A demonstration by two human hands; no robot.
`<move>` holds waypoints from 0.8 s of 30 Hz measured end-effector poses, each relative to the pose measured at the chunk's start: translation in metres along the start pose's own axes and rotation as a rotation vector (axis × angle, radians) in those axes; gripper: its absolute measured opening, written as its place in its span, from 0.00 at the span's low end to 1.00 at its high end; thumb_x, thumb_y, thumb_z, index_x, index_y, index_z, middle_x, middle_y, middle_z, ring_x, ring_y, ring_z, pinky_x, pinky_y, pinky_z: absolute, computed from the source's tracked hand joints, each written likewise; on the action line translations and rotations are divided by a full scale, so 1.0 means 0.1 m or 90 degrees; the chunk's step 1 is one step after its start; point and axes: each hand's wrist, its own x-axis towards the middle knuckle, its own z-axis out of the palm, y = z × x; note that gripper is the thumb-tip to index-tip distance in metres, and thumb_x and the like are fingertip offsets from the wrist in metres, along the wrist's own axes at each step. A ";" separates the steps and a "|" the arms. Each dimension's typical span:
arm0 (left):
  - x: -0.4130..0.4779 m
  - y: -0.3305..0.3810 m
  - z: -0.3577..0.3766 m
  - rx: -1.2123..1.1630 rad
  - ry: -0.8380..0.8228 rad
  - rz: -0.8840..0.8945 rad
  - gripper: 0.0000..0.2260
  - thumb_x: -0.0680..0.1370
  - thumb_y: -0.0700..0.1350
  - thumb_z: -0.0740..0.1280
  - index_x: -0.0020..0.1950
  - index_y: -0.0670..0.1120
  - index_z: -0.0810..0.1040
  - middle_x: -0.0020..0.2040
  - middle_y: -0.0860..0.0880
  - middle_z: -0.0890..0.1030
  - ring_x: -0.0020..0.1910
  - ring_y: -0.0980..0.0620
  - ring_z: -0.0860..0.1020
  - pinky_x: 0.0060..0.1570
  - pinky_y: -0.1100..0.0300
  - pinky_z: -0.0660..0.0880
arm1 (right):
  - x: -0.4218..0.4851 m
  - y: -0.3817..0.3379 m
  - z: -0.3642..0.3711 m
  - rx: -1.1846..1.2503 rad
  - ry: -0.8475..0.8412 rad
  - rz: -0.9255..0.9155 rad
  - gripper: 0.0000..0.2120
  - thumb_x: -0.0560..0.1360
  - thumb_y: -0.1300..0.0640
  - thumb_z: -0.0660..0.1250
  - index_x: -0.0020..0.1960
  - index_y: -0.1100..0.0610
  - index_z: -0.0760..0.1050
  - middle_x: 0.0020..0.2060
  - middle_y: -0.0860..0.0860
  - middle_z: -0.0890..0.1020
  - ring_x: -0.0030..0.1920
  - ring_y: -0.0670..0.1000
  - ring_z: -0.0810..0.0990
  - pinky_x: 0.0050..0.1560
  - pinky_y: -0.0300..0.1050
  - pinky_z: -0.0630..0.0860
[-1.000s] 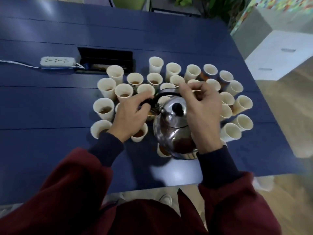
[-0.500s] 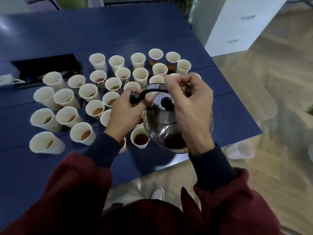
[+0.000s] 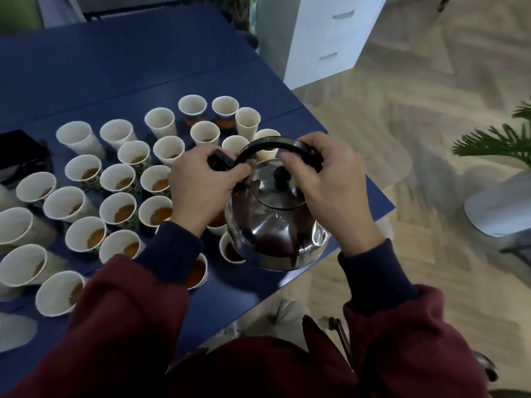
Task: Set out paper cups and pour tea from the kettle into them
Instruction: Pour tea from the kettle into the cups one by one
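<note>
The left hand [image 3: 201, 193] is curled tight round the left end of the black handle [image 3: 270, 142], and the right hand [image 3: 330, 191] is curled over its right end, so both are clamped on the one steel kettle [image 3: 273, 225]. It hangs over the near right corner of the blue counter [image 3: 129, 67], partly covering two filled cups. I count at least twenty-five paper cups [image 3: 113, 201] crowded to its left, most holding tea. One white drawer cabinet [image 3: 324, 35] stands beyond.
</note>
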 end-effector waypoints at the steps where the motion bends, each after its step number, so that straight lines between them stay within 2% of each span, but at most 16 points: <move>1: 0.05 0.07 0.08 0.016 0.002 0.008 0.15 0.65 0.62 0.74 0.42 0.51 0.82 0.37 0.55 0.83 0.40 0.53 0.81 0.44 0.48 0.79 | 0.07 0.08 -0.03 -0.035 0.021 -0.006 0.10 0.75 0.44 0.68 0.48 0.49 0.82 0.41 0.49 0.81 0.47 0.54 0.79 0.50 0.53 0.75; 3: 0.14 0.21 0.27 0.044 0.006 0.028 0.14 0.66 0.61 0.75 0.41 0.52 0.81 0.37 0.56 0.82 0.40 0.54 0.80 0.44 0.51 0.78 | 0.22 0.22 -0.15 -0.094 0.059 0.004 0.09 0.75 0.48 0.68 0.50 0.49 0.84 0.44 0.49 0.77 0.49 0.55 0.77 0.50 0.46 0.71; 5: 0.22 0.37 0.52 0.074 0.010 0.048 0.15 0.66 0.61 0.75 0.42 0.52 0.81 0.38 0.56 0.82 0.40 0.55 0.80 0.44 0.51 0.78 | 0.36 0.37 -0.32 -0.170 0.079 0.013 0.08 0.77 0.51 0.68 0.52 0.49 0.85 0.45 0.50 0.74 0.50 0.53 0.73 0.47 0.39 0.62; 8: 0.37 0.57 0.97 0.095 0.009 0.061 0.16 0.66 0.62 0.75 0.42 0.52 0.81 0.38 0.56 0.82 0.40 0.54 0.80 0.44 0.51 0.78 | 0.62 0.65 -0.58 -0.211 0.079 0.030 0.08 0.76 0.55 0.68 0.52 0.52 0.84 0.44 0.51 0.76 0.45 0.52 0.73 0.41 0.38 0.58; 10: 0.45 0.65 1.24 0.105 0.002 0.052 0.16 0.65 0.63 0.75 0.42 0.53 0.81 0.38 0.57 0.82 0.41 0.55 0.80 0.44 0.53 0.78 | 0.81 0.86 -0.69 -0.209 0.055 0.036 0.07 0.75 0.56 0.68 0.49 0.54 0.83 0.42 0.53 0.78 0.41 0.53 0.75 0.39 0.42 0.61; 13: 0.63 0.80 1.84 0.093 0.006 0.022 0.16 0.64 0.62 0.76 0.41 0.52 0.81 0.38 0.57 0.83 0.42 0.55 0.81 0.46 0.51 0.78 | 1.27 1.32 -0.93 -0.206 0.005 0.052 0.06 0.75 0.54 0.69 0.49 0.53 0.83 0.42 0.52 0.80 0.43 0.56 0.78 0.44 0.48 0.70; 16: 0.80 0.97 2.34 0.081 0.011 -0.014 0.15 0.64 0.60 0.78 0.40 0.52 0.80 0.37 0.57 0.82 0.41 0.55 0.81 0.46 0.50 0.79 | 1.66 1.66 -1.17 -0.185 -0.041 0.056 0.06 0.75 0.54 0.70 0.50 0.52 0.83 0.43 0.51 0.81 0.45 0.55 0.79 0.48 0.52 0.73; 21: 0.96 1.25 2.83 0.111 -0.087 -0.004 0.12 0.69 0.59 0.76 0.42 0.53 0.81 0.36 0.58 0.81 0.42 0.54 0.80 0.50 0.50 0.77 | 2.13 2.14 -1.41 -0.177 -0.035 0.028 0.06 0.72 0.56 0.70 0.49 0.52 0.83 0.42 0.48 0.79 0.45 0.53 0.78 0.43 0.45 0.68; 24: 1.00 1.36 3.06 0.115 -0.144 0.018 0.11 0.70 0.59 0.74 0.43 0.53 0.80 0.41 0.57 0.83 0.46 0.51 0.80 0.50 0.49 0.77 | 2.30 2.37 -1.47 -0.131 -0.008 0.018 0.11 0.70 0.58 0.67 0.50 0.51 0.83 0.46 0.48 0.81 0.46 0.52 0.80 0.46 0.46 0.72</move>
